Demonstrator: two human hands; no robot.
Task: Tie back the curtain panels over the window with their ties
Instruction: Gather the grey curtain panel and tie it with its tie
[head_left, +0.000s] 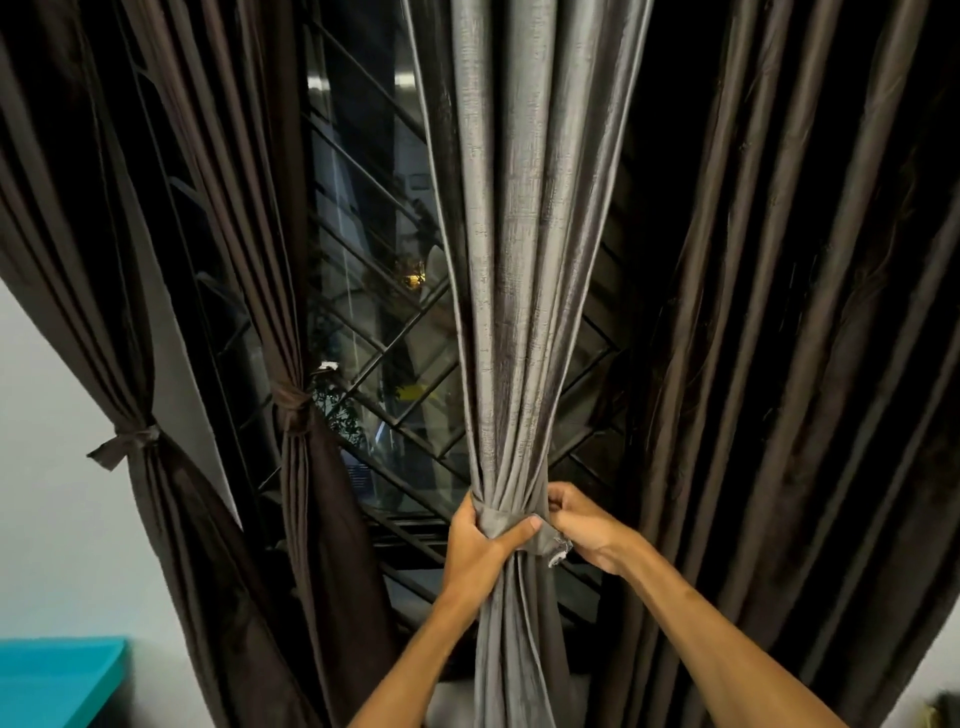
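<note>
Both forearms rise from the bottom edge toward the grey curtain panel, which hangs in the middle and is gathered low down into a narrow bunch. The left hand grips that bunch from its left side. Its fingers wrap behind the folds and its thumb presses across the front of the tie, a band of the same grey cloth circling the bunch. That hold looks meant to keep the folds squeezed and the band from slipping while its ends are worked. The right hand, on the bunch's right side, has its fingers curled and pinching cloth where the band comes round. The tie's frayed end pokes out just below it. I cannot tell whether a knot has formed, but I judge the tying to be under way.

Left of the grey panel, two brown panels are already cinched by knotted ties. The window and its diagonal grille show in the gap between. That gap gives the left elbow open room. Right of the grey panel a dark panel hangs loose with no tie visible. Its folds lie just beside the right wrist, so space there is tight. Farthest left are a white wall and, low down, a teal surface.
</note>
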